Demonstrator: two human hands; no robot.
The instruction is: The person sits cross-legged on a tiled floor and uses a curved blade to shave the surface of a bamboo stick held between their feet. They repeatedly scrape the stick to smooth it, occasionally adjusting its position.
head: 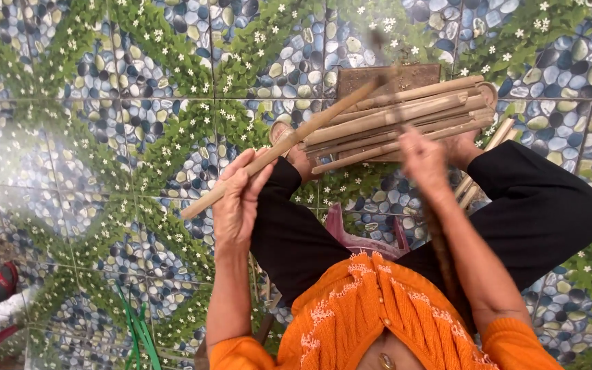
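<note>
A tiled floor (104, 137) patterned with pebbles, green leaves and small white flowers fills the view. The seated person wears black trousers (543, 205) and an orange knitted top (371, 315). A bundle of bamboo sticks (405, 120) lies across the feet, with a brown block (392, 77) just behind it. The left hand (238, 199) is closed around one long bamboo stick (275, 151), which slants up toward the bundle. The right hand (423, 157) is raised and blurred above the bundle; its grip cannot be told.

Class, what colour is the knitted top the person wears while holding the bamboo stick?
Orange, seen in the head view: the knitted top.
</note>
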